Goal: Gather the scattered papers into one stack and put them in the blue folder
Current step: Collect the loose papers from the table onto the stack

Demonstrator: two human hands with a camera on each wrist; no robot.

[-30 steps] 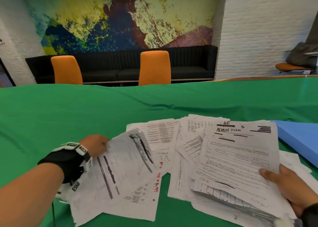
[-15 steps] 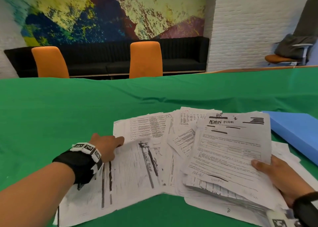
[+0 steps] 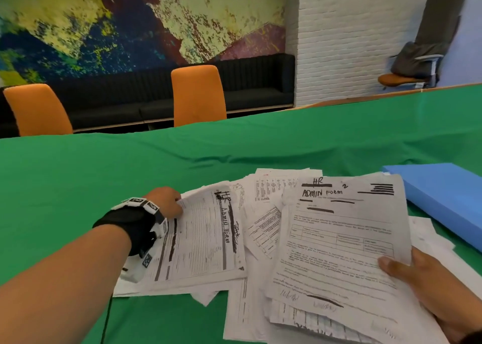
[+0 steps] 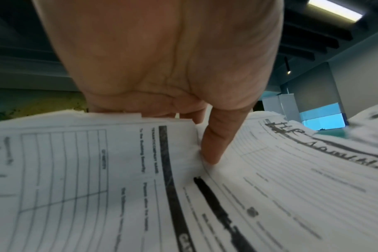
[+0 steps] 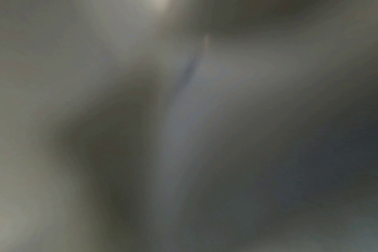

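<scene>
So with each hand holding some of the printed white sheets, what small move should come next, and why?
Probably carry the left hand's sheet marked HR Admin Form rightward onto the thicker bundle of printed sheets gripped by the right hand. More loose white papers lie between them on the green tablecloth, and the closed blue folder lies beyond, so stacking isn't finished.

The white printed sheet on top of the right-hand pile [image 3: 339, 239] carries handwritten black marker reading "HR", "ADMIN FORM" and a small "2". The white lined form on the left [image 3: 203, 236] bears "HR" and "ADMIN FORM", written sideways; its fine print is illegible.
</scene>
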